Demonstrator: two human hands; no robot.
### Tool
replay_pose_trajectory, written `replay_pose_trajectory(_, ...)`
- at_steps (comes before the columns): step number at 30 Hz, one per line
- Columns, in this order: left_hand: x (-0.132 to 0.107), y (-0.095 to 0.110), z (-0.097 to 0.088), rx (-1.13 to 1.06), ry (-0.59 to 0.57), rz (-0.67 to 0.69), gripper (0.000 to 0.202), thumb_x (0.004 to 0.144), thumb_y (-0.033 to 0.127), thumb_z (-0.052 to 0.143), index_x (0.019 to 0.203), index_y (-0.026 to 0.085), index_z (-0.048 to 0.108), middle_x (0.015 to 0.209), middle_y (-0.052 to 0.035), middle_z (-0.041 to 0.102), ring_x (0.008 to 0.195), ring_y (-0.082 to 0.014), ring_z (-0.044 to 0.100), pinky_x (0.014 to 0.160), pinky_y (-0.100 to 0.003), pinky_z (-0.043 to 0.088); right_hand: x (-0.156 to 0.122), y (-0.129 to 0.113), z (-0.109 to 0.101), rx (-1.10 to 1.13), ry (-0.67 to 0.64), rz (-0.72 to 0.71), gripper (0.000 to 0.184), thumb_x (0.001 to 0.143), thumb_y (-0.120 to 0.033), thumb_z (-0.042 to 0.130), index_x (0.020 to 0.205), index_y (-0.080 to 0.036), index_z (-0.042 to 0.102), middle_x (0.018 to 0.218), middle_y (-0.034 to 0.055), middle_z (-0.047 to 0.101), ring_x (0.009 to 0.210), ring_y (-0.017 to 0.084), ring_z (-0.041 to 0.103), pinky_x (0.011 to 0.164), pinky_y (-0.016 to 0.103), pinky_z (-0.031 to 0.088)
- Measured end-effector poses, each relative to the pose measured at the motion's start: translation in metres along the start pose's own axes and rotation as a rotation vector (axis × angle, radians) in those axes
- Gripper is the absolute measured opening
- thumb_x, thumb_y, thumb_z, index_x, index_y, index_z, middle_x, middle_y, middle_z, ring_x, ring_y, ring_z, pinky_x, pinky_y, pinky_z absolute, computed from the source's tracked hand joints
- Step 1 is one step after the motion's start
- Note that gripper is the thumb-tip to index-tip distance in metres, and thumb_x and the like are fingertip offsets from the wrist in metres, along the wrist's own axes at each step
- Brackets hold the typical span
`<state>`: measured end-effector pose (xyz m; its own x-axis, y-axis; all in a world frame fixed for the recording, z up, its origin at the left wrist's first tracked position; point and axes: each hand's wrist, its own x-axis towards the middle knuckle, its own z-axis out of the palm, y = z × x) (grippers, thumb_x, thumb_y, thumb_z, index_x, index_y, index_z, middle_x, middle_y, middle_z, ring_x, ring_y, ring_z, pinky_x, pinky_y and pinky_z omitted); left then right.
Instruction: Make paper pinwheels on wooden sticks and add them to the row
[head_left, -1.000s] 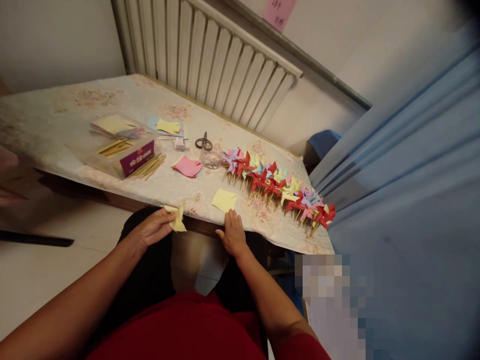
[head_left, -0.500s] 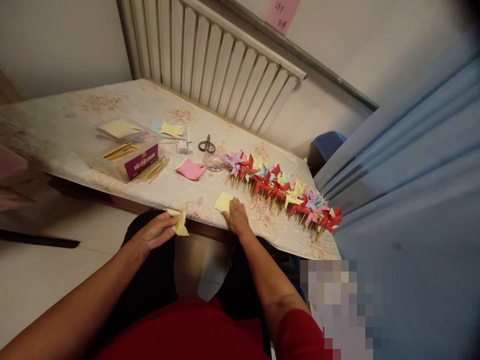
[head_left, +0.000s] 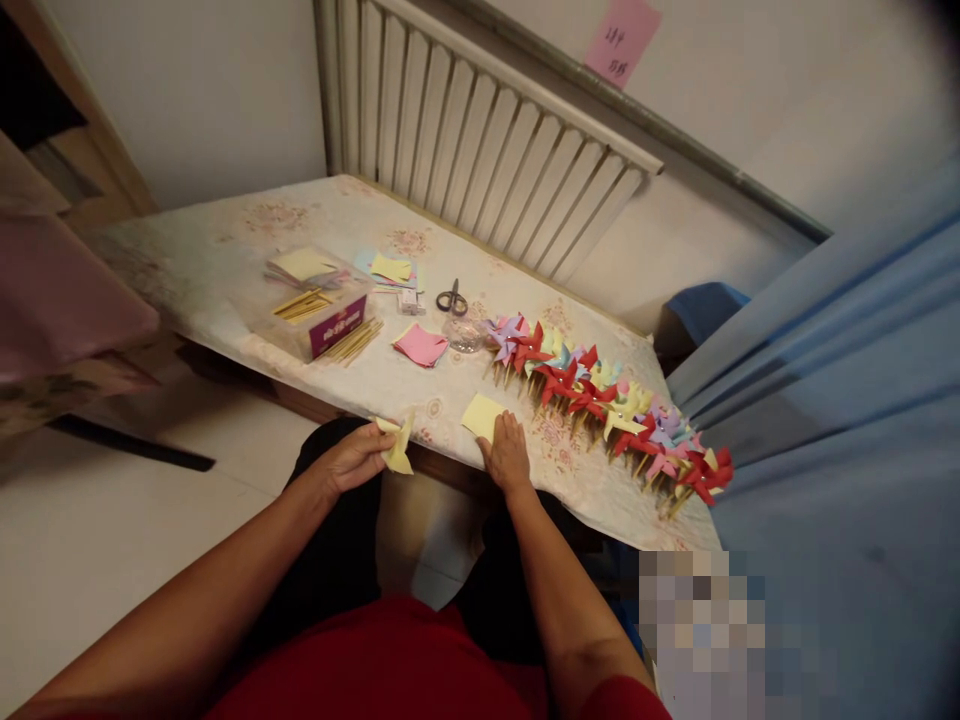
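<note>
Just off the table's front edge, my left hand (head_left: 358, 458) pinches a yellow paper pinwheel (head_left: 399, 446) with its blades folded in. My right hand (head_left: 507, 452) lies flat on the tabletop, fingers stretched out. Its thumb side touches a flat yellow paper square (head_left: 481, 415). Farther back are a stack of pink paper squares (head_left: 421, 345) and a clear bag of small pieces (head_left: 465, 334). Finished-looking pinwheels on sticks (head_left: 591, 396), in red, yellow, purple, pink and blue, are laid in a long row to the right.
A clear box (head_left: 292, 330) with wooden sticks and paper stands at the left, loose sticks (head_left: 352, 342) beside it. Black scissors (head_left: 451, 297), a small box (head_left: 409, 302) and coloured paper (head_left: 391, 268) lie behind. A radiator (head_left: 480, 130) and blue curtain (head_left: 825, 400) border the table (head_left: 202, 290).
The view has swung left, so everything sits farther right in the picture. Both hands keep nearly the same pose, the left still on the yellow pinwheel, the right still by the yellow square.
</note>
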<state>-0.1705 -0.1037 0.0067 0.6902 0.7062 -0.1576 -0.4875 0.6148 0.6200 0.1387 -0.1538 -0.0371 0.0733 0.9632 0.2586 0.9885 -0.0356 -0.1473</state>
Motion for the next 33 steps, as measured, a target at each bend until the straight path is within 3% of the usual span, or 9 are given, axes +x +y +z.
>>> replay_pose_trajectory(3, -0.002, 0.002, 0.003, -0.004, -0.009, 0.007, 0.025, 0.064, 0.016, 0.088, 0.085, 0.008, 0.076, 0.076, -0.0096, 0.075, 0.067, -0.0164, 0.069, 0.066, -0.023, 0.054, -0.003, 0.004, 0.001, 0.105, 0.060, 0.009, 0.055, 0.099, -0.040, 0.043, 0.139, -0.003, 0.049, 0.149, 0.0274, 0.047, 0.144, 0.032, 0.039, 0.115, 0.054, 0.031)
replay_pose_trajectory(6, -0.003, 0.002, 0.003, -0.027, -0.042, 0.022, 0.022, 0.066, 0.015, 0.086, 0.084, 0.009, 0.076, 0.075, -0.0097, 0.074, 0.067, -0.0163, 0.068, 0.066, -0.023, 0.052, 0.000, 0.003, -0.004, 0.251, 0.173, 0.125, 0.048, 0.097, -0.038, 0.039, 0.129, -0.007, 0.058, 0.134, 0.0235, 0.061, 0.129, 0.030, 0.055, 0.107, 0.051, 0.042)
replay_pose_trajectory(9, -0.004, 0.001, -0.001, -0.047, -0.060, 0.041, 0.019, 0.068, 0.015, 0.085, 0.083, 0.010, 0.075, 0.074, -0.0086, 0.073, 0.065, -0.0153, 0.067, 0.066, -0.023, 0.050, 0.008, -0.011, -0.012, 0.346, 0.326, 0.206, 0.043, 0.095, -0.035, 0.040, 0.118, -0.009, 0.064, 0.119, 0.0208, 0.068, 0.114, 0.028, 0.062, 0.100, 0.048, 0.047)
replay_pose_trajectory(11, -0.005, 0.002, -0.003, -0.046, -0.067, 0.046, 0.019, 0.069, 0.015, 0.084, 0.084, 0.010, 0.074, 0.075, -0.0083, 0.073, 0.066, -0.0153, 0.067, 0.067, -0.024, 0.050, 0.017, -0.029, -0.018, 0.405, 0.335, 0.154, 0.035, 0.094, -0.032, 0.041, 0.106, -0.013, 0.068, 0.105, 0.0155, 0.071, 0.101, 0.025, 0.065, 0.094, 0.042, 0.050)
replay_pose_trajectory(14, -0.009, 0.004, -0.005, -0.039, -0.071, 0.056, 0.019, 0.070, 0.018, 0.084, 0.084, 0.011, 0.073, 0.075, -0.0072, 0.072, 0.068, -0.0157, 0.067, 0.068, -0.025, 0.049, 0.036, -0.064, -0.022, 0.486, 0.232, 0.015, 0.028, 0.093, -0.027, 0.043, 0.090, -0.017, 0.069, 0.086, 0.0090, 0.070, 0.084, 0.021, 0.065, 0.082, 0.034, 0.051)
replay_pose_trajectory(17, -0.015, 0.008, -0.006, -0.041, -0.072, 0.051, 0.024, 0.068, 0.023, 0.086, 0.084, 0.012, 0.073, 0.075, -0.0063, 0.071, 0.068, -0.0153, 0.065, 0.065, -0.025, 0.048, 0.060, -0.102, -0.017, 0.487, 0.142, -0.090, 0.027, 0.093, -0.023, 0.043, 0.086, -0.019, 0.069, 0.084, 0.0068, 0.069, 0.082, 0.019, 0.063, 0.080, 0.030, 0.049)
replay_pose_trajectory(25, -0.026, 0.015, -0.010, -0.058, -0.025, 0.087, 0.016, 0.069, 0.021, 0.083, 0.076, 0.014, 0.070, 0.069, -0.0032, 0.062, 0.060, -0.0121, 0.054, 0.057, -0.024, 0.040, 0.129, -0.187, 0.010, 0.099, -0.151, -0.447, 0.023, 0.099, -0.022, 0.045, 0.101, -0.021, 0.067, 0.101, 0.0056, 0.069, 0.089, 0.018, 0.062, 0.077, 0.026, 0.047)
replay_pose_trajectory(33, -0.029, 0.013, -0.016, -0.117, -0.022, 0.071, 0.014, 0.069, 0.017, 0.081, 0.076, 0.016, 0.069, 0.068, -0.0033, 0.062, 0.061, -0.0137, 0.055, 0.058, -0.026, 0.037, 0.180, -0.235, 0.017, -0.095, -0.220, -0.673, 0.021, 0.100, -0.019, 0.044, 0.109, -0.020, 0.064, 0.103, 0.0076, 0.069, 0.090, 0.021, 0.063, 0.074, 0.030, 0.047)
